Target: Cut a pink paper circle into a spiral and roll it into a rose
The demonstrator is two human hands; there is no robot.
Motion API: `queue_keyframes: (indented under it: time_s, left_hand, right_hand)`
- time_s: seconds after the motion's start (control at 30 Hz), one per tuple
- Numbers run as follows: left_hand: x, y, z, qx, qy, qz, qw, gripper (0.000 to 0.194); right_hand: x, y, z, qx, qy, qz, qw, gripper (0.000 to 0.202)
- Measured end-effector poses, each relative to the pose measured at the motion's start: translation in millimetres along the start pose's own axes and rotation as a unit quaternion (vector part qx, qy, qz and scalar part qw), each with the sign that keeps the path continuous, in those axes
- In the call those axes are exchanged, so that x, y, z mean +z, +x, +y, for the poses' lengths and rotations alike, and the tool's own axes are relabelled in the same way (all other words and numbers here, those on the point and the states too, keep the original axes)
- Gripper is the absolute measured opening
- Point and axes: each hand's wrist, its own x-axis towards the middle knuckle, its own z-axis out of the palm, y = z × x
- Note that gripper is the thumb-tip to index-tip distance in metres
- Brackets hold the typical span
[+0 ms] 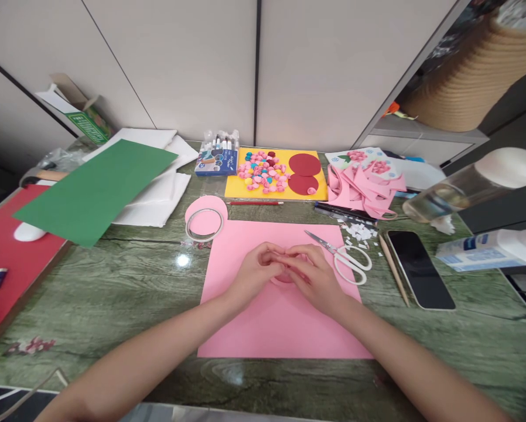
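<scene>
Over the middle of a large pink sheet (254, 328), both of my hands meet at a small round pink piece (284, 278). My left hand (256, 266) has its fingers curled round the far left side of the piece. From the right, my right hand (318, 272) pinches at it, its fingertips close to those of the left. The fingers partly hide the piece. White-handled scissors (353, 264) lie on the sheet's right edge. A roll of tape (204, 225) and a pink disc (208, 205) lie at the sheet's far left corner.
Behind are a marker box (217, 163), a yellow sheet (233, 189) with coloured balls and red discs, and pink scraps (364, 190). A phone (421, 269), a wooden stick (393, 269) and bottles stand or lie right. Left are green (100, 187) and red sheets.
</scene>
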Motion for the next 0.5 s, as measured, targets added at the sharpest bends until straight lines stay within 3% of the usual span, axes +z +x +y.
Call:
queue_keyframes:
  time_s: [0.27, 0.5]
  left_hand:
    - [2.0, -2.3, -1.6, -0.013, -0.028, 0.006, 0.999, 0.022]
    - [5.3, -4.6, -5.9, -0.007, -0.036, -0.013, 0.999, 0.022]
  right_hand:
    - [0.4, -0.2, 1.1, 0.055, -0.007, 0.05, 0.997, 0.005]
    - [1.1, -0.7, -0.2, 0.08, 0.011, 0.04, 0.996, 0.013]
